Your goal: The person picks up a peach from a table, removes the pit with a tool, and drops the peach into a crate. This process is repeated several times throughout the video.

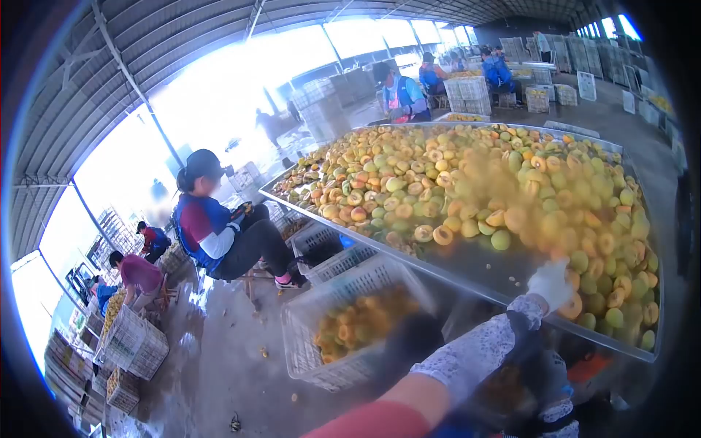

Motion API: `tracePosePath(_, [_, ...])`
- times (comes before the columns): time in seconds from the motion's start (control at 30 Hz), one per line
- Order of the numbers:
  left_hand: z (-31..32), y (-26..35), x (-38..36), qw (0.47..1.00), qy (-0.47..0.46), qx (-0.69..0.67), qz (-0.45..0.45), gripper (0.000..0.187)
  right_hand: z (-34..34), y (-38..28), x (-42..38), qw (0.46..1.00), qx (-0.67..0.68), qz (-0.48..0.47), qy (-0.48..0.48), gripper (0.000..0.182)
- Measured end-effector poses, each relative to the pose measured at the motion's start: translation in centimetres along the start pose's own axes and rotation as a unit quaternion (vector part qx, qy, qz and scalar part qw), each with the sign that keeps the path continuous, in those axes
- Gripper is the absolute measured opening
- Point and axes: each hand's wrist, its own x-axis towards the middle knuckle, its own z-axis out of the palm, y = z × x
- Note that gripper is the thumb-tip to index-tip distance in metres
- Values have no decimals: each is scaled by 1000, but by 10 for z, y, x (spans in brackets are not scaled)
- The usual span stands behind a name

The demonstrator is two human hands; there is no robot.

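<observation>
A wide metal-rimmed table [467, 286] carries a heap of yellow-green and orange peaches [438, 175], many of them cut in halves. My left hand [551, 286], in a white glove with a lace sleeve cover above it, reaches over the near edge to the peaches at the right. Its fingers are blurred against the fruit, and I cannot tell whether they grip one. Lower down, below the table's edge, my right hand [553, 374] shows dim and blurred, with lace at its wrist. Near it is an orange patch [588, 367].
A plastic crate [307, 358] of peach pieces stands on the floor below the table, with more crates [336, 263] behind. A seated person [208, 219] works to the left. Other people sit at tables farther off, among stacked crates [135, 343].
</observation>
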Motion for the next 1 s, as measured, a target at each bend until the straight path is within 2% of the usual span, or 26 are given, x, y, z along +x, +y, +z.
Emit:
tracePosePath(0.03, [-7, 1, 2, 999, 0, -32, 2, 58, -3, -3, 1, 1000, 10, 6, 9, 23])
tracePosePath(0.07, [-18, -1, 6, 998, -38, -59, -7, 55, -7, -6, 2, 1000, 20, 14, 20, 25])
tracePosePath(0.1, [-13, -20, 11, 993, -7, -115, -23, 53, -11, -10, 8, 998, 14, 9, 52, 25])
tracePosePath(0.13, [-27, -28, 0, 932, -39, -355, -60, 51, -16, -17, 20, 996, 8, 8, 83, 25])
tracePosePath(0.17, [-49, -31, -12, 813, -51, -569, -112, 48, -25, -21, 17, 994, -7, 35, 107, 24])
tracePosePath(0.23, [-79, -41, -38, 799, -51, -598, -24, 45, -44, -37, 39, 976, 107, 54, 181, 27])
tracePosePath(0.27, [-96, -33, -52, 783, -47, -620, 30, 48, -51, -44, 43, 970, 91, 55, 220, 26])
tracePosePath(0.3, [-108, -18, -69, 751, -6, -657, -69, 40, -61, -55, 44, 971, 49, 77, 222, 24])
tracePosePath(0.37, [-100, -42, -81, 830, 20, -557, 20, 45, -51, -60, 58, 955, 141, 72, 252, 23])
tracePosePath(0.43, [-102, -42, -96, 935, 61, -331, 115, 43, -52, -71, 64, 957, 131, 49, 253, 24])
tracePosePath(0.47, [-105, -35, -100, 943, 85, -284, 150, 39, -54, -78, 66, 961, 119, 54, 242, 24])
tracePosePath(0.53, [-104, -41, -102, 869, 51, -488, 71, 43, -60, -89, 70, 968, 103, 54, 221, 24])
tracePosePath(0.6, [-107, -41, -108, 904, 69, -409, 106, 39, -50, -89, 75, 970, 121, 63, 202, 24])
tracePosePath(0.7, [-111, -41, -109, 778, 33, -628, 10, 37, -40, -87, 81, 974, 133, 55, 174, 24])
tracePosePath(0.8, [-113, -34, -113, 769, 67, -636, -20, 40, -32, -83, 84, 975, 144, 27, 168, 25])
tracePosePath(0.9, [-109, -39, -114, 738, 69, -668, -63, 40, -35, -84, 83, 982, 120, 9, 147, 27])
tracePosePath(1.0, [-115, -36, -116, 812, 66, -577, -67, 40, -30, -80, 81, 979, 121, -30, 164, 28])
